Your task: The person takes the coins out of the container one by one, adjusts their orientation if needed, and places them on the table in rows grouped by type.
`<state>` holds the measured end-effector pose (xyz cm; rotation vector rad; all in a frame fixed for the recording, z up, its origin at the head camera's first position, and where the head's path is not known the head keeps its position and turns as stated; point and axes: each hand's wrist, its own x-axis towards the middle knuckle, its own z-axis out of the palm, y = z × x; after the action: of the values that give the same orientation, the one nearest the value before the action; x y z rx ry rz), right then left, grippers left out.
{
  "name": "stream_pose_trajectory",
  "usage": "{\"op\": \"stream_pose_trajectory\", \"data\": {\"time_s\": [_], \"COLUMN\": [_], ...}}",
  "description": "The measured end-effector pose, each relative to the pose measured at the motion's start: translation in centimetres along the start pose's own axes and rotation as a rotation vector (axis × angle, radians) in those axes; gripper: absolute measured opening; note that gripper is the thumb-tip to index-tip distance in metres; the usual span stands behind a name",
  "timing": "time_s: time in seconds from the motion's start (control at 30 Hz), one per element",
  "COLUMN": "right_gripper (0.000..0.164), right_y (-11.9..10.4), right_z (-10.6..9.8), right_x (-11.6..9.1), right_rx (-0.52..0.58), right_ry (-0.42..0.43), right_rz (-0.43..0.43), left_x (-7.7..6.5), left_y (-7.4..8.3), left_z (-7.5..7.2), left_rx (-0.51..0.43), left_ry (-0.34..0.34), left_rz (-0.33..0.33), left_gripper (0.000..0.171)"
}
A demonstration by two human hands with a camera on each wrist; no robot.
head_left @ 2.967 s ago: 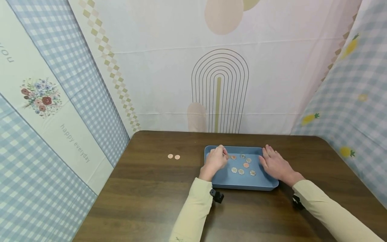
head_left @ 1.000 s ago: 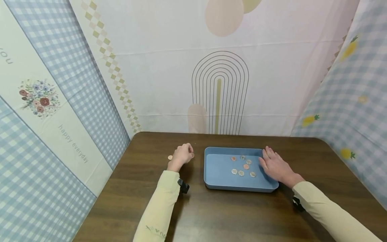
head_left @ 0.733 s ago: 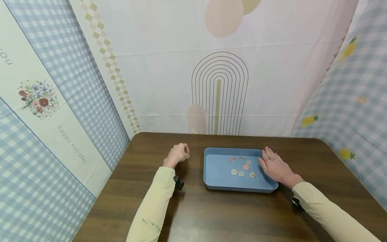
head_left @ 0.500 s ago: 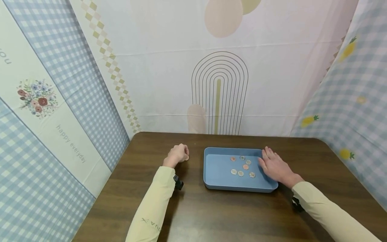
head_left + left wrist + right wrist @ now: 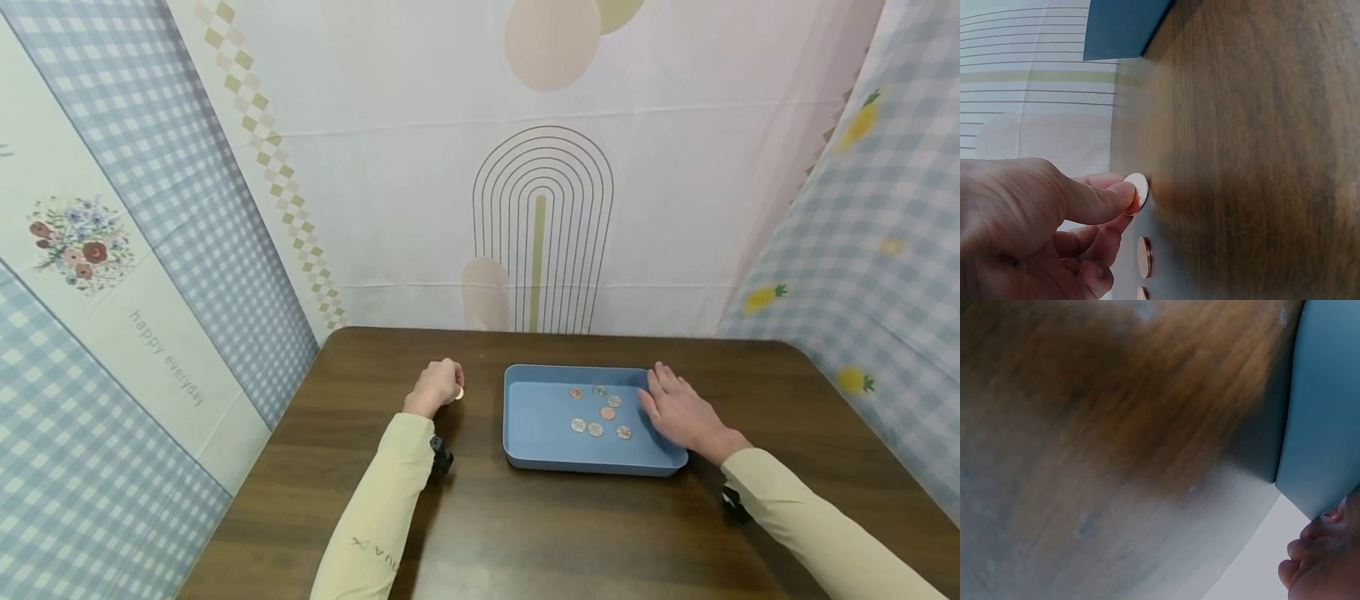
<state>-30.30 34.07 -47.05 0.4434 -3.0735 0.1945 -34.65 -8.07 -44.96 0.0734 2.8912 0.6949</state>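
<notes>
My left hand (image 5: pixel 435 387) pinches a copper coin (image 5: pixel 1140 186), thumb against fingers, down at the table (image 5: pixel 600 533), left of the blue tray (image 5: pixel 540 417). Two copper coins (image 5: pixel 1144 257) beside it. My right hand (image 5: pixel 681 408): fingers straight, on tray's right rim.

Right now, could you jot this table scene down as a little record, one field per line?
Left hand: pinches a coppery coin
Right hand: rests at the right end of the blue tray
In blue tray: two coppery coins, five silvery coins
On brown table: two more coppery coins near the left hand
Sleeves: pale yellow
Backdrop: pale, printed
</notes>
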Motion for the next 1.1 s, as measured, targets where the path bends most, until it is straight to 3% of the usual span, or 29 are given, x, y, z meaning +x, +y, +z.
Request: {"op": "stream_pose_trajectory", "data": {"time_s": [0.17, 0.4, 0.67, 1.1], "right_gripper": [0.067, 0.066, 0.065, 0.067], "right_y": [0.0, 0.2, 0.0, 0.3], "right_z": [0.0, -0.2, -0.3, -0.1], "right_x": [0.1, 0.0, -0.1, -0.2], "right_rx": [0.005, -0.009, -0.007, 0.010], "right_ry": [-0.006, -0.011, -0.012, -0.003], "right_rz": [0.003, -0.005, -0.010, -0.024], "left_x": [0.0, -0.2, -0.1, -0.4], "left_y": [-0.1, -0.5, -0.7, 2.1], "left_z": [0.3, 0.7, 0.8, 0.2], "left_rx": [0.010, -0.081, -0.134, -0.083], "left_ry": [0.016, 0.026, 0.070, 0.107], "left_rz": [-0.002, -0.021, 0.035, -0.016], "left_gripper": [0.011, 0.011, 0.013, 0.010]}}
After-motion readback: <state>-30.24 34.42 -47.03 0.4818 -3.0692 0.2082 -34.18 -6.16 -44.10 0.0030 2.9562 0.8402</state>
